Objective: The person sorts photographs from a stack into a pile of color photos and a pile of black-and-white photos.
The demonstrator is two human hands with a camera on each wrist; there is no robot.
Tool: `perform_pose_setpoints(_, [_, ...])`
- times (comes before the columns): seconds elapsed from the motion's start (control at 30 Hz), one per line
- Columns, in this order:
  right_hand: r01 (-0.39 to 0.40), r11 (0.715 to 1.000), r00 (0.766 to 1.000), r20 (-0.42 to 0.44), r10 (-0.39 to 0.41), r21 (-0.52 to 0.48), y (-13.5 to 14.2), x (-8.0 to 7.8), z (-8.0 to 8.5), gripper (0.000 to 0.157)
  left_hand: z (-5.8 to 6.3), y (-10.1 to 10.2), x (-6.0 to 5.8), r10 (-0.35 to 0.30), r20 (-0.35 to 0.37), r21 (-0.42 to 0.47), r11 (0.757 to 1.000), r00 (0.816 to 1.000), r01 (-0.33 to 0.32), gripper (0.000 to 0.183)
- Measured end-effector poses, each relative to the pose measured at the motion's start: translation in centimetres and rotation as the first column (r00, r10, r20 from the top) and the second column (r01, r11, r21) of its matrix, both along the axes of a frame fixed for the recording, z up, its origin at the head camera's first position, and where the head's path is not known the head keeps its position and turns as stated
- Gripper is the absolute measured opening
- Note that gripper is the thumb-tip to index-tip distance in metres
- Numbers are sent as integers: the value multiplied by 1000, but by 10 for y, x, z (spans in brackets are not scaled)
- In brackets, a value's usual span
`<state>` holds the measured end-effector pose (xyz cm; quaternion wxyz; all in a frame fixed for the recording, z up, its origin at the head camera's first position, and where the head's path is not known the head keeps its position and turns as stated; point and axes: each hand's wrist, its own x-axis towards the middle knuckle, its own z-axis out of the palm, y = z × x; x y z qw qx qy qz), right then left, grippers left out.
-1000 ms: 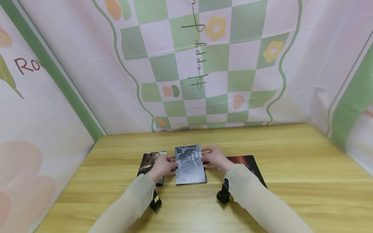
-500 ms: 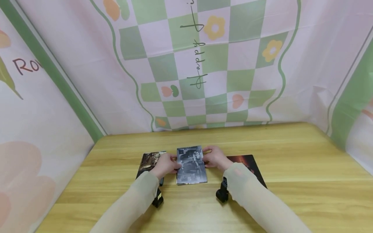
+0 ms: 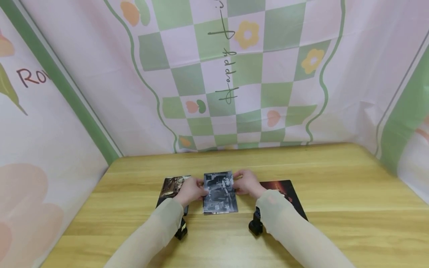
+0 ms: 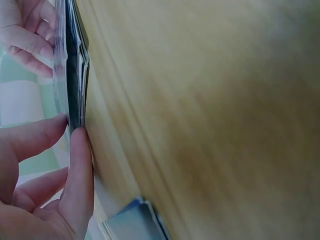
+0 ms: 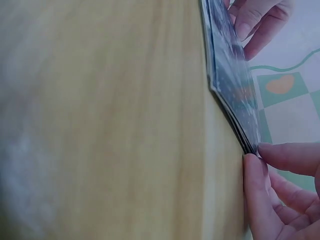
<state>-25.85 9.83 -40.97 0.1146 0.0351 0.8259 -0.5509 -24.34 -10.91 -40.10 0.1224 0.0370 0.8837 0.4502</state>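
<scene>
A small stack of photo cards [image 3: 220,194] stands near the middle of the table, a black-and-white picture on its top card. My left hand [image 3: 190,191] pinches the stack's left edge, and my right hand [image 3: 248,183] pinches the right edge. Seen from the left wrist, several thin layers of the stack [image 4: 76,70] show between thumb and finger, not perfectly even. The right wrist view gives the other side of the stack [image 5: 232,82], its layers slightly fanned at the corner. The lower cards' faces are hidden.
Another pile of picture cards [image 3: 171,186] lies to the left, partly under my left wrist. A larger dark sheet with a reddish print [image 3: 283,188] lies on the right behind my right forearm. The wooden table [image 3: 321,167] ends at a patterned cloth backdrop [image 3: 248,93].
The stack has shifted slightly right, with both hands still gripping its edges. Its top card sits more squarely over the ones beneath.
</scene>
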Motion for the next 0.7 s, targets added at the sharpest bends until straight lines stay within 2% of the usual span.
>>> perform_pose_setpoints(0.17, [-5,1000,1000,4,5,-6,0,1,1,35,-1,-2,-1,-5,19,13,1000,1000,4,53])
perform_pose_setpoints(0.37, [-23,999,1000,17,23,-36,3,3,3,38,-3,-4,-1,5,1,5,1000,1000,-5,53])
perform_pose_setpoints(0.57, [-20,997,999,43,24,-79,6,4,5,41,2,-5,1,30,27,39,999,999,-31,52])
perform_pose_setpoints(0.7, [-22,996,999,48,26,-91,7,4,13,43,7,-4,0,42,27,73,996,999,-44,51])
